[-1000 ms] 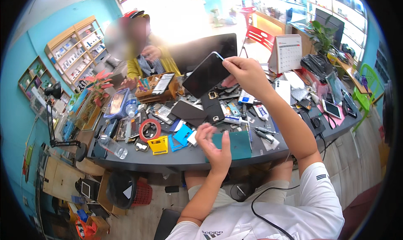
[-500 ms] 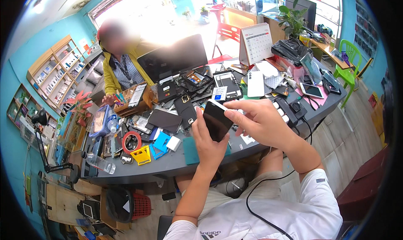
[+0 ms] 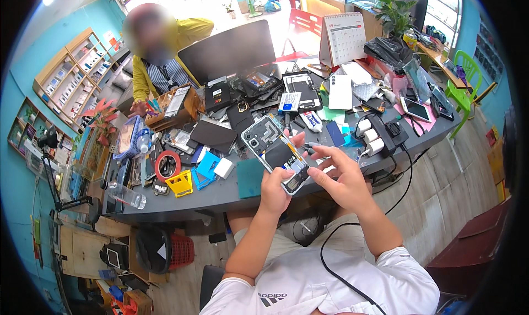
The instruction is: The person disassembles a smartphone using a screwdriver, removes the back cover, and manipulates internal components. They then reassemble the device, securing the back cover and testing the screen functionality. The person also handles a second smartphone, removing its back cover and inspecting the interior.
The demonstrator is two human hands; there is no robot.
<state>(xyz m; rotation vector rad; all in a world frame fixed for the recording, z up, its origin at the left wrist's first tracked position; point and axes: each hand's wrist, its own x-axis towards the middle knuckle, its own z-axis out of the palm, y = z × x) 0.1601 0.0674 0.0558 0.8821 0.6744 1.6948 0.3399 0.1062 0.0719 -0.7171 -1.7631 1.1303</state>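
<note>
A smartphone with its back cover off (image 3: 275, 152) is held up over the front of the desk, its inner parts facing me. My left hand (image 3: 277, 187) grips its lower left side, thumb over the edge and fingertips behind the far side. Just right of the phone's lower end is my right hand (image 3: 339, 174), fingers bent and apart; it looks free of any object, and whether a fingertip touches the phone I cannot tell. A teal mat (image 3: 250, 177) lies on the desk beneath and left of the phone.
Phone parts crowd the grey desk (image 3: 220, 202). A monitor (image 3: 228, 53) and a calendar (image 3: 343, 39) stand behind. At right are a power strip with chargers (image 3: 374, 139) and a white phone (image 3: 415, 109). A clear bottle (image 3: 125, 195) lies left. Across sits a person in a yellow jacket (image 3: 184, 37).
The phone has turned over from its dark screen to its opened inside. My right hand has come off its top edge and moved down beside its lower end. The person opposite has raised an arm.
</note>
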